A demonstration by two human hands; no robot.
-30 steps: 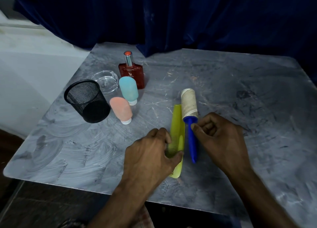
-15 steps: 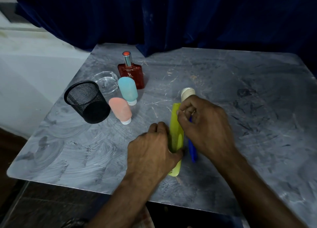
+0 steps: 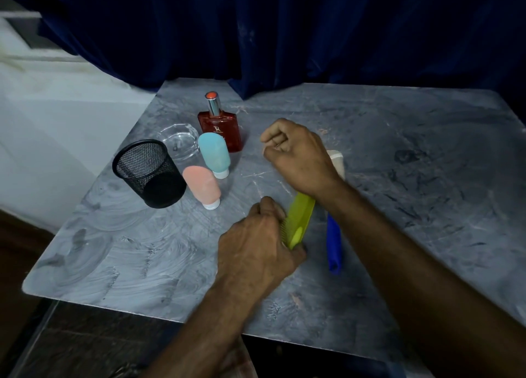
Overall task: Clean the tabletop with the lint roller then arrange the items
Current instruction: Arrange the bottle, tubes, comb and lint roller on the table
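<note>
Our left hand (image 3: 256, 249) grips the yellow comb (image 3: 299, 221) by its near end, fingers closed around it on the grey surface (image 3: 398, 178). Our right hand (image 3: 299, 155), fingers curled loosely on nothing, hovers past the lint roller (image 3: 333, 243), which lies just right of the comb, partly hidden under our forearm.

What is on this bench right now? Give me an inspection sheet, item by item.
Surface: grey marbled tabletop, smeared and scuffed.
Job's things: lint roller lying flat; yellow comb beside it.
Clutter: mesh cup, glass ashtray, red perfume bottle, blue tube, pink tube.
Hands: left hand grips the comb; right hand curled above the table, holding nothing visible.
Cables: nothing seen.
Surroundings: dark blue curtain, pale wall at left.
</note>
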